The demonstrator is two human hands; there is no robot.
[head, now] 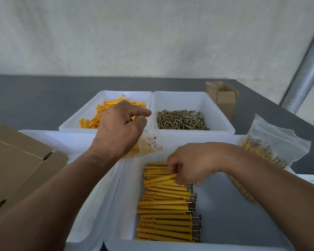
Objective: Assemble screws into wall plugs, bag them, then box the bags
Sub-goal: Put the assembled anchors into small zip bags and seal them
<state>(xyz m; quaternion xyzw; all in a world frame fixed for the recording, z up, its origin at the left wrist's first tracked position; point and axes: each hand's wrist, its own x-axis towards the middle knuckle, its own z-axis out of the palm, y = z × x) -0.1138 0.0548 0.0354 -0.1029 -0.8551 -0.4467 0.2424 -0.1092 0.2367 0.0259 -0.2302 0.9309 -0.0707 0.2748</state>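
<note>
Two hands busy: my left hand (120, 127) pinches the bag (150, 146), seemingly half-filled, at the tray's (116, 205) 11 o'clock. My right hand (190, 165) grasps assembled plugs (161, 179) inside the tray. I'd hold the bag mouth wide and feed tips first.

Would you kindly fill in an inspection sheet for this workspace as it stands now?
Surface: grey table.
Job's things: plugs in left bin; screws in right bin; assembled plugs rowed in tray; filled bag at right; small box far right.
Clutter: carton at left.
Grippers: left hand grips a small bag; right hand pinches assembled plugs.
Cables: nothing seen.
Surroundings: pale wall, metal pole at right.
</note>
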